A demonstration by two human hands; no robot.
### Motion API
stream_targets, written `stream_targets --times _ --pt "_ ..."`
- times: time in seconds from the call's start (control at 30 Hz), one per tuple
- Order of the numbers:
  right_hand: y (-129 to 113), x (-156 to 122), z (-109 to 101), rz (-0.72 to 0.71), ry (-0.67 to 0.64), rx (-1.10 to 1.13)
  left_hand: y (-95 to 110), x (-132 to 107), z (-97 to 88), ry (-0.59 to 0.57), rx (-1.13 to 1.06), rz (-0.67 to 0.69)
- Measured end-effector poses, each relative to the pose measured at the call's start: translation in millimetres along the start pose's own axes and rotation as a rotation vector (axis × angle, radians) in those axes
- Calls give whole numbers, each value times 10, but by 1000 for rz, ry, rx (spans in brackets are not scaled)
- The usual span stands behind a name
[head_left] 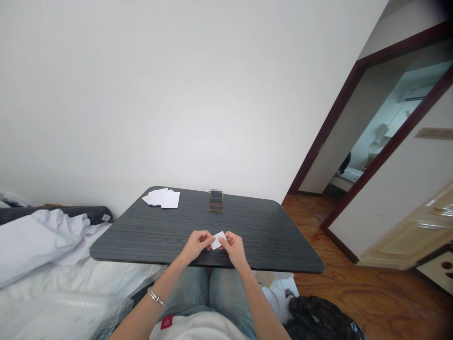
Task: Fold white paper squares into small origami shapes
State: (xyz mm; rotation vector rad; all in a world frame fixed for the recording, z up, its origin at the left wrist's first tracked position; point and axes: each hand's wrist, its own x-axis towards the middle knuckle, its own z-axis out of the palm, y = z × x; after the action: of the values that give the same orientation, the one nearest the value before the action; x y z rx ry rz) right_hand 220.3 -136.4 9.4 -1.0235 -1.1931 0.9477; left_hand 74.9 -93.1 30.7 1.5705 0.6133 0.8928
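A small white piece of paper point(218, 241), which looks folded, is held between both my hands over the front part of the dark table point(262, 226). My left hand point(198, 244) pinches its left side with thumb and fingers. On the other side, my right hand point(233, 246) grips it with the thumb laid on top. Toward the back left of the table lies a loose pile of white paper sheets point(161, 198), overlapping one another. The fingertips under the paper are partly hidden.
A phone-like dark object point(215, 200), blurred out, sits near the table's back edge by the white wall point(212, 94). White cloth and plastic wrapping point(46, 241) lie to the left. A black plastic bag point(322, 318) rests on the wooden floor at right, near a doorway point(354, 141).
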Motion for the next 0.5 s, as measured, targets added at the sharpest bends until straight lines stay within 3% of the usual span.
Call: stream_targets --times 0.5 --pt "-26 5 9 23 -109 -10 12 -23 -23 28 83 66"
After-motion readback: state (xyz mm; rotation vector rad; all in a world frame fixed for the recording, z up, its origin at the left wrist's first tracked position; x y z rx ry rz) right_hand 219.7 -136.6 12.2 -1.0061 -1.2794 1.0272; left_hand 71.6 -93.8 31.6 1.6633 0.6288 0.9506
